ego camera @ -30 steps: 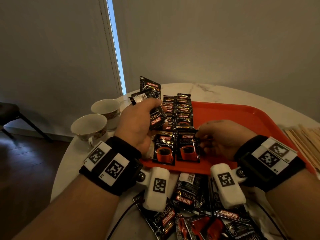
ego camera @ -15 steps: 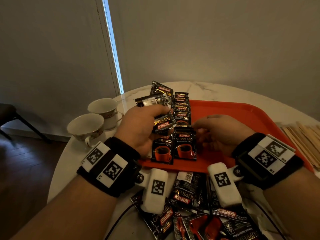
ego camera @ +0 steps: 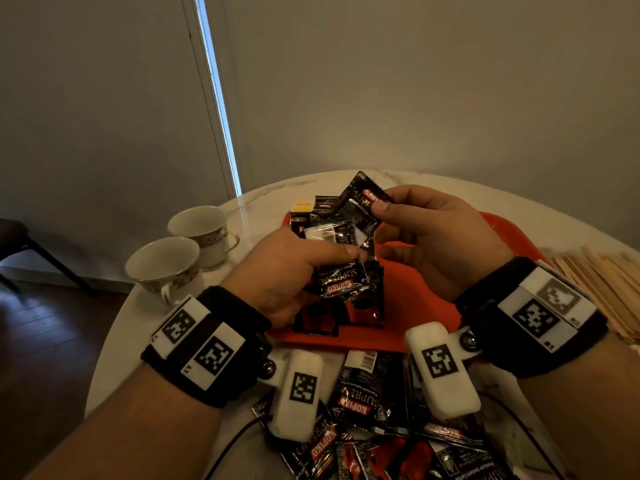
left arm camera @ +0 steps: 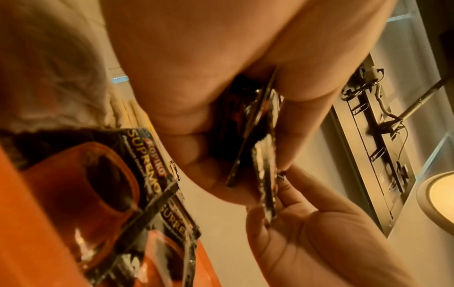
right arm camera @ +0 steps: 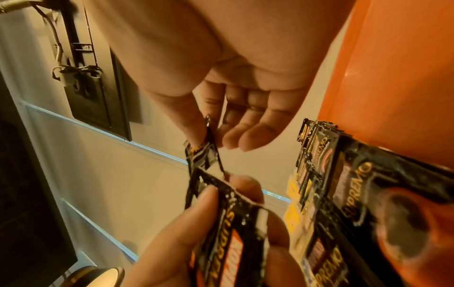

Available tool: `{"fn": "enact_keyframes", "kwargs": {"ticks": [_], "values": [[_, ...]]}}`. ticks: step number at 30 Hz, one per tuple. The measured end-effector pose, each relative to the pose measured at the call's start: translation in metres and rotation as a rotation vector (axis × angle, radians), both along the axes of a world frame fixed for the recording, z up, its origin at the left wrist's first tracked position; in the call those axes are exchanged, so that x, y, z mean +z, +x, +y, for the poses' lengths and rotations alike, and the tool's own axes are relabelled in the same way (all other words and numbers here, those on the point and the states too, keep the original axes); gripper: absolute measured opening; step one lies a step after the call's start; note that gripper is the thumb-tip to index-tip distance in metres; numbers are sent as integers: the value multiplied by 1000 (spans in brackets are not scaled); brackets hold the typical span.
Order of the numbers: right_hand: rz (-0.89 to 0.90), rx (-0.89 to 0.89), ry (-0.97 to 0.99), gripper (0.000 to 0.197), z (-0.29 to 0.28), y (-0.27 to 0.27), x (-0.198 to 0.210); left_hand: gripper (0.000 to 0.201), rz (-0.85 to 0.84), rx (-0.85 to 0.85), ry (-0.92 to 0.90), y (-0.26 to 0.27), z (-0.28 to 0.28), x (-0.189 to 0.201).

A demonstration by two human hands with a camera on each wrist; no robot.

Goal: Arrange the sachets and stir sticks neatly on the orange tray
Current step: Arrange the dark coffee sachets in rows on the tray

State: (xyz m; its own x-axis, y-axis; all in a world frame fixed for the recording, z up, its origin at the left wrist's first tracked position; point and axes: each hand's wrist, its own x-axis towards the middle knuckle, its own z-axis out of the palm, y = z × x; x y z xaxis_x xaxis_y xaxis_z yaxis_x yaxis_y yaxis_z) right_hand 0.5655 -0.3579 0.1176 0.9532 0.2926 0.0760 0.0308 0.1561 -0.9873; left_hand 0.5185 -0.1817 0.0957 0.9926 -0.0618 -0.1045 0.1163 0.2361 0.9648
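Observation:
Over the orange tray, my left hand grips a small bundle of black coffee sachets. My right hand pinches the top corner of one sachet, whose lower end still reaches the bundle. The right wrist view shows that pinch above the left hand's bundle. In the left wrist view the gripped sachets are edge-on. Two rows of sachets lie on the tray's left part, largely hidden by my hands. Wooden stir sticks lie on the table right of the tray.
Two empty teacups stand left of the tray on the round marble table. Several loose sachets lie in a heap at the near edge, under my wrists. The tray's right half is bare orange.
My right hand rose from the sachets on the tray and took hold of the top sachet in the left hand's bundle. The left hand moved slightly right, over the rows.

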Motion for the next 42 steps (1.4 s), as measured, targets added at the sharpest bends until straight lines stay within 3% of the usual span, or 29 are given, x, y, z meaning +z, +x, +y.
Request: {"fn": "enact_keyframes", "kwargs": {"ticks": [5,9,11,14,17,20,26,32,34,39,42], "values": [[-63,-127,125,10,-5,3,9,13,47,247,-115,7,4,0],[-258,-291,-81,14,-5,5,10,6,-60,340,-81,8,3,2],[-253,-262,-139,14,1,1,10,17,-186,325,-20,5,-1,3],[-120,-55,-37,15,10,-9,11,44,-330,184,95,-3,-5,6],[-78,74,15,7,15,-15,13,50,-377,47,110,-5,-4,5],[-93,110,52,7,14,-14,14,58,-397,18,79,-1,0,0],[-86,123,48,19,13,-14,14,37,-374,88,42,5,5,-6],[21,138,10,21,16,-16,16,29,-338,0,-32,4,7,-4],[31,98,-60,27,16,-13,18,28,-319,5,11,4,6,-5],[-174,-51,-401,7,6,-1,30,32,-250,87,20,1,3,-1],[-113,-39,-411,9,-4,2,27,30,-213,109,7,-1,4,4]]}}
